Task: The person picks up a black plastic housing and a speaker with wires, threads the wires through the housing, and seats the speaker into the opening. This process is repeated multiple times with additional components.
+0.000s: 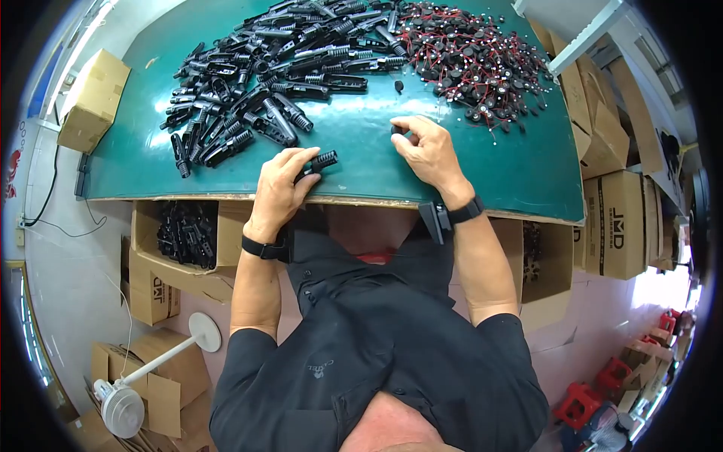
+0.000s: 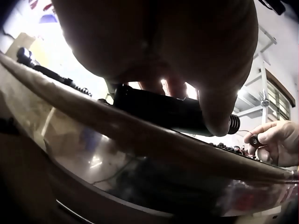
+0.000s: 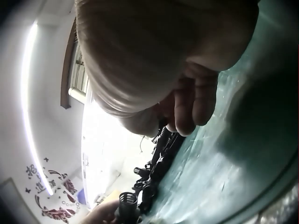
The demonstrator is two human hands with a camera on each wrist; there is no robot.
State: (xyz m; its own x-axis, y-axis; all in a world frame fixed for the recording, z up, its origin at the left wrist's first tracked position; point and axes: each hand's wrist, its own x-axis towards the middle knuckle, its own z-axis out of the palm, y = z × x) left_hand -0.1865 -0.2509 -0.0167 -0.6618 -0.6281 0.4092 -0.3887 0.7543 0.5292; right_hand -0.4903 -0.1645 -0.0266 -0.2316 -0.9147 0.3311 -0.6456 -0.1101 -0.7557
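My left hand [image 1: 282,184] grips a black plastic tubular housing [image 1: 324,160] close to the table's front edge, its slotted, ribbed end pointing right. In the left wrist view the thumb lies along the dark body of this housing [image 2: 159,109]. To the right, my right hand [image 1: 431,153] pinches a small round black piece [image 1: 396,129] between thumb and fingertips, above the green tabletop. The left wrist view shows that round piece [image 2: 253,140] with a thin wire by it. In the right wrist view the hand's own underside hides it, while the ribbed end of the housing [image 3: 128,201] shows below.
A large pile of similar black housings [image 1: 279,83] covers the back left of the green table [image 1: 361,124]. Small round black parts with red wires [image 1: 474,64] are heaped at the back right; one loose piece [image 1: 398,87] lies between. Cardboard boxes [image 1: 184,275] stand under the front edge.
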